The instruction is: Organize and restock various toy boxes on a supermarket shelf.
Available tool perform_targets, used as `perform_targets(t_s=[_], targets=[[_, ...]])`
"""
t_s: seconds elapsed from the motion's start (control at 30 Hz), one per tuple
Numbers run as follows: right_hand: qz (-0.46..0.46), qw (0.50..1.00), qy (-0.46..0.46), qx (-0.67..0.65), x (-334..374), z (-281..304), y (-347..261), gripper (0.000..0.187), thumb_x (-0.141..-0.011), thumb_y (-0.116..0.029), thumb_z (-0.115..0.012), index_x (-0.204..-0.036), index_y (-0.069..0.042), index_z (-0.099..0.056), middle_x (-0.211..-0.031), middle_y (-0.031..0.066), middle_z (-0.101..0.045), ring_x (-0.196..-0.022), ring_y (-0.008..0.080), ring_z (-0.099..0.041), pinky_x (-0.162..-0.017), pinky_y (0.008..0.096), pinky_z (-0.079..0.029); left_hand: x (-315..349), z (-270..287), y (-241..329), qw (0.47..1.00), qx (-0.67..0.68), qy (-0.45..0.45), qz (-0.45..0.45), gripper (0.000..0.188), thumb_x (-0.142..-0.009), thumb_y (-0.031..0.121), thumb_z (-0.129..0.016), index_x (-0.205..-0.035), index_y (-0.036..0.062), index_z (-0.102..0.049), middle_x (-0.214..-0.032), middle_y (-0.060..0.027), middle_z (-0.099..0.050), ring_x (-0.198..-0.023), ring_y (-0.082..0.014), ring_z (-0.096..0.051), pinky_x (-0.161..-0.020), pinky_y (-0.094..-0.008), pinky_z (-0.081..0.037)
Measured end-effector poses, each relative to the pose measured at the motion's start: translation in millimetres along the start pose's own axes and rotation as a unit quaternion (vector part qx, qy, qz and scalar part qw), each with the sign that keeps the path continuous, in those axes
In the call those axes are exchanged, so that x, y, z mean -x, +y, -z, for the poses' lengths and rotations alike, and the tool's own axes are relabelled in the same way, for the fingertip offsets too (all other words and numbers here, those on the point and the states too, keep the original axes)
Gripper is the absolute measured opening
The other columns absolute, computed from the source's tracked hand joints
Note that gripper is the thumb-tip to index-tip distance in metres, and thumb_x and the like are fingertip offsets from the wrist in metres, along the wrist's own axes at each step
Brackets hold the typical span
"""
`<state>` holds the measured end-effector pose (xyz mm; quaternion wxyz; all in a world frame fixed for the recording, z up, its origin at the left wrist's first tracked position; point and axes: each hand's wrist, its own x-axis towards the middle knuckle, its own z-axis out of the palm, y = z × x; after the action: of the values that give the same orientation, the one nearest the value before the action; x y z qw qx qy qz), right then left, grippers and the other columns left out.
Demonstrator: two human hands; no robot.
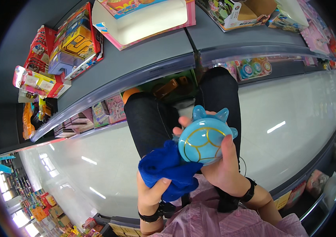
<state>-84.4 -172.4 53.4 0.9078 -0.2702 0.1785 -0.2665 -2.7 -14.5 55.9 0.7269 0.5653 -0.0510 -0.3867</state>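
Note:
A glossy light-blue turtle-shaped toy [199,144] with gold lines across its round shell rests in my right hand [225,166]. The thumb of that hand presses on the shell's edge, and its fingers curl around the far side. My left hand [152,191] is closed on a dark-blue cloth [168,168], bunched up with the thumb on top. The cloth's upper right part touches the lower left edge of the turtle. Both are held over my lap, in front of my knees. Part of the turtle's underside is hidden by the cloth and my palm.
A grey shelf [144,59] with a clear front strip runs across ahead. It bears an open white-and-pink display box [152,29], boxed toy vehicles [77,43] and a cardboard carton [255,12]. Packaged goods [114,108] stand on the lower shelf. Another shelf lies behind on the right.

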Motion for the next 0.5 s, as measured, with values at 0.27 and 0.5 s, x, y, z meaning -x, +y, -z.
perform_targets(t_s=[0.27,0.5], targets=[[0.038,0.981,0.023,0.187,-3,4,9,0.079,-0.091,-0.054,-0.062,-0.145,-0.009,-0.027,-0.131,0.0255,-0.052,-0.121,0.0308,-0.056,-0.101,0.0421,-0.048,-6,-16,23,0.903,-0.351,-0.163,-0.186,0.051,-0.059,0.002,-0.081,-0.109,0.0001,-0.071,-0.118,-0.0167,-0.054,-0.105,-0.0291,-0.06,-0.09,-0.0361,-0.05],[-0.093,0.988,-0.094,0.076,8,11,25,0.06,-0.102,-0.051,-0.042,-0.14,-0.005,-0.037,-0.141,0.0104,-0.043,-0.123,0.0194,-0.048,-0.106,0.0339,-0.036,10,-41,24,0.784,-0.53,0.007,-0.323,0.06,-0.049,0.005,-0.08,-0.108,0.0129,-0.075,-0.112,-0.0125,-0.054,-0.096,-0.0272,-0.06,-0.078,-0.0346,-0.052]])
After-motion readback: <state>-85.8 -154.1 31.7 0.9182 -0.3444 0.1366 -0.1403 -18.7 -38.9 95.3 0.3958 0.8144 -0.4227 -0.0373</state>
